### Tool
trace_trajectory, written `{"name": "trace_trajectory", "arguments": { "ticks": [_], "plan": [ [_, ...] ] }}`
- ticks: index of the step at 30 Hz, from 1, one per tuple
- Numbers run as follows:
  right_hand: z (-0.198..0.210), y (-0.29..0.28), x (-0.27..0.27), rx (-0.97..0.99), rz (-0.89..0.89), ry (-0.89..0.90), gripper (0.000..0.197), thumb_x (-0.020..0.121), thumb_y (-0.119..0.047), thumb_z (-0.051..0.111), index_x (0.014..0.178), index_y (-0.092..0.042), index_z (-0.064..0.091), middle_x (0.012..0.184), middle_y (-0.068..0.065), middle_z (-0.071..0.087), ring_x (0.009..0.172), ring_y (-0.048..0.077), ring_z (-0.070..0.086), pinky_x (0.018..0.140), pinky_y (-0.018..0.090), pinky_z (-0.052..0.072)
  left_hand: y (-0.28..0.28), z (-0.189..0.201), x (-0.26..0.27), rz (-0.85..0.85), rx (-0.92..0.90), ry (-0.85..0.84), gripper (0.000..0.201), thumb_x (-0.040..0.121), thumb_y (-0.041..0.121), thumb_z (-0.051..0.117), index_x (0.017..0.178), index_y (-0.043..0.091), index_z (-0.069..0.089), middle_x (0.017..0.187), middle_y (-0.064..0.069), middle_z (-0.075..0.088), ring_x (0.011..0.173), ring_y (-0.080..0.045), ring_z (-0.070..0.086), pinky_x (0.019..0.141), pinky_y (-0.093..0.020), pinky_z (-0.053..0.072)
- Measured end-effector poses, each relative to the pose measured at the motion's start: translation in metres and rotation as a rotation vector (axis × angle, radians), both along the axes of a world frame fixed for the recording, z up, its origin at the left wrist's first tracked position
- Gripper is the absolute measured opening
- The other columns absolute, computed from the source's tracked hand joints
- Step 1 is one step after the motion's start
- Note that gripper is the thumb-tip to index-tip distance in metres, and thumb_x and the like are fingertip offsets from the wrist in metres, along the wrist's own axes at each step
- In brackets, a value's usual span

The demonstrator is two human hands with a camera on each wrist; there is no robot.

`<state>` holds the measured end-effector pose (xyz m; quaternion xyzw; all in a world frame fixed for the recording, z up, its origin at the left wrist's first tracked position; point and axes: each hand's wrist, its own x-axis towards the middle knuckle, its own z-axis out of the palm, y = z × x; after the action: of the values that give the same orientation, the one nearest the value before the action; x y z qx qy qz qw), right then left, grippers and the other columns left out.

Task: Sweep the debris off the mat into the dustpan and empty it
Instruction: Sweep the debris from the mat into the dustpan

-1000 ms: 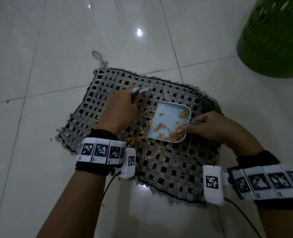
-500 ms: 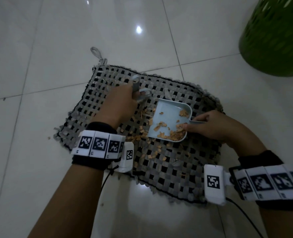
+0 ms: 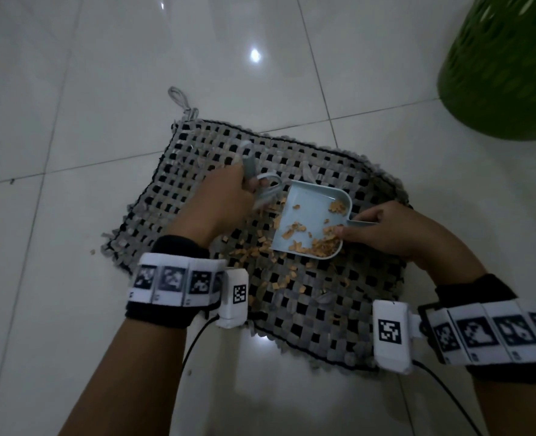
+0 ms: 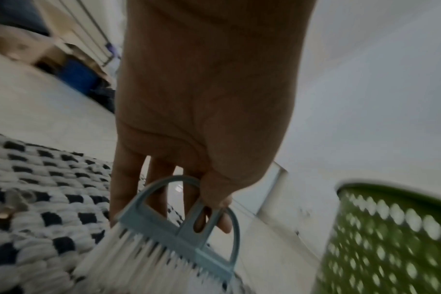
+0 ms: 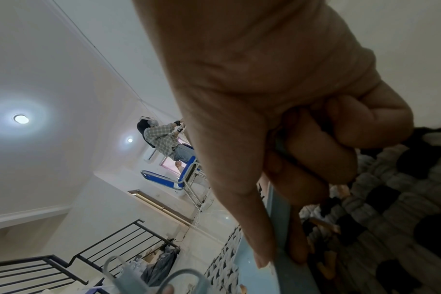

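Orange debris [image 3: 262,248] lies in two lots: part piled inside the dustpan [image 3: 312,217], part scattered on the mat [image 3: 339,309] just off the pan's open lip and toward me. I hold the pan flat on the mat with its mouth facing my left, so sweepings run straight in; my right hand [image 3: 378,229] pinches its short handle, thumb on top and fingers curled under, which pins the lip down against the weave. My left hand [image 3: 216,204] grips the brush [image 4: 179,240] by its looped handle, fingers threaded through and closed on it, bristles on the mat just beside the pan's mouth. I judge this to be mid-sweep, with loose debris left on the near side.

Edges: the mat's woven ridges will likely trap chips, so short strokes suit. A stray chip [image 3: 92,252] sits on the floor [image 3: 71,121] off the left fringe. Room is open on the tiles all round; the bin [image 3: 509,67] stands well apart, far right, with nothing between it and the pan for emptying
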<state>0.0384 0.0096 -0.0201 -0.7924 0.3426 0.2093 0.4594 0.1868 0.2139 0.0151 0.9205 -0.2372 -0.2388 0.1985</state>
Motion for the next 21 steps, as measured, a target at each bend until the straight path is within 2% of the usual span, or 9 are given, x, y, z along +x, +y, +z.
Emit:
{"name": "trace_trajectory", "arguments": {
  "ticks": [2, 4, 6, 11, 12, 14, 16, 19, 21],
  "plan": [
    [-0.001, 0.0, -0.001, 0.001, 0.007, -0.005, 0.042, 0.081, -0.05, 0.076, 0.107, -0.018, 0.079, 0.116, 0.0, 0.068, 0.085, 0.009, 0.059, 0.079, 0.033, 0.049, 0.011, 0.005, 0.007, 0.071, -0.101, 0.016, 0.025, 0.108, 0.028, 0.042, 0.094, 0.029, 0.063, 0.084, 0.001, 0.06, 0.066, -0.015, 0.052, 0.053, -0.03, 0.038],
    [-0.001, 0.0, -0.001, -0.001, 0.015, -0.007, 0.043, 0.08, -0.052, 0.076, 0.107, -0.019, 0.079, 0.111, -0.002, 0.067, 0.085, 0.009, 0.06, 0.077, 0.032, 0.049, 0.02, 0.005, 0.012, 0.216, -0.206, -0.122, 0.027, 0.108, 0.032, 0.04, 0.109, 0.021, 0.065, 0.085, 0.002, 0.06, 0.068, -0.011, 0.052, 0.057, -0.028, 0.038],
    [-0.002, 0.0, -0.002, 0.001, 0.027, -0.013, 0.042, 0.08, -0.053, 0.075, 0.106, -0.02, 0.079, 0.106, -0.004, 0.067, 0.085, 0.009, 0.061, 0.074, 0.031, 0.049, 0.023, -0.001, 0.013, 0.336, -0.217, -0.285, 0.035, 0.108, 0.035, 0.039, 0.109, 0.009, 0.062, 0.074, 0.004, 0.056, 0.06, -0.008, 0.046, 0.05, -0.025, 0.032],
    [-0.002, -0.001, -0.005, 0.026, 0.073, -0.059, 0.034, 0.083, -0.054, 0.072, 0.1, -0.025, 0.079, 0.103, -0.009, 0.07, 0.091, 0.01, 0.064, 0.084, 0.035, 0.054, 0.015, -0.028, -0.013, 0.215, -0.105, -0.299, 0.035, 0.109, 0.034, 0.035, 0.126, 0.011, 0.055, 0.068, 0.007, 0.049, 0.055, -0.008, 0.045, 0.046, -0.027, 0.025],
    [-0.002, -0.001, -0.006, 0.03, 0.079, -0.064, 0.034, 0.083, -0.054, 0.072, 0.101, -0.026, 0.079, 0.106, -0.009, 0.07, 0.093, 0.01, 0.064, 0.084, 0.034, 0.054, 0.011, -0.03, -0.021, 0.172, -0.096, -0.317, 0.035, 0.109, 0.035, 0.035, 0.124, 0.011, 0.056, 0.067, 0.008, 0.048, 0.055, -0.008, 0.045, 0.046, -0.027, 0.024],
    [-0.002, -0.002, -0.006, 0.037, 0.085, -0.069, 0.035, 0.083, -0.055, 0.072, 0.102, -0.026, 0.08, 0.111, -0.008, 0.071, 0.094, 0.011, 0.065, 0.086, 0.035, 0.054, 0.005, -0.027, -0.031, 0.103, -0.073, -0.3, 0.035, 0.109, 0.039, 0.035, 0.104, 0.013, 0.058, 0.064, 0.005, 0.049, 0.052, -0.011, 0.045, 0.046, -0.028, 0.024],
    [-0.004, -0.002, -0.006, 0.037, 0.082, -0.073, 0.036, 0.082, -0.055, 0.072, 0.101, -0.026, 0.08, 0.111, -0.008, 0.071, 0.094, 0.012, 0.065, 0.087, 0.037, 0.055, 0.005, -0.016, -0.028, 0.118, -0.1, -0.239, 0.034, 0.108, 0.038, 0.037, 0.093, 0.015, 0.058, 0.065, 0.003, 0.053, 0.052, -0.012, 0.046, 0.047, -0.029, 0.027],
    [-0.006, -0.001, -0.006, 0.026, 0.073, -0.084, 0.036, 0.081, -0.057, 0.073, 0.097, -0.026, 0.08, 0.108, -0.008, 0.072, 0.092, 0.013, 0.066, 0.087, 0.039, 0.056, 0.01, -0.002, -0.004, 0.257, -0.198, -0.29, 0.027, 0.108, 0.031, 0.039, 0.1, 0.016, 0.06, 0.075, 0.004, 0.057, 0.06, -0.009, 0.048, 0.05, -0.027, 0.034],
    [-0.006, -0.001, -0.006, 0.019, 0.064, -0.091, 0.035, 0.08, -0.058, 0.073, 0.094, -0.027, 0.08, 0.104, -0.009, 0.073, 0.091, 0.013, 0.067, 0.088, 0.04, 0.056, 0.011, -0.001, 0.012, 0.302, -0.232, -0.391, 0.022, 0.107, 0.022, 0.042, 0.11, 0.011, 0.062, 0.079, 0.007, 0.054, 0.063, -0.008, 0.045, 0.051, -0.021, 0.029]
  ]
}}
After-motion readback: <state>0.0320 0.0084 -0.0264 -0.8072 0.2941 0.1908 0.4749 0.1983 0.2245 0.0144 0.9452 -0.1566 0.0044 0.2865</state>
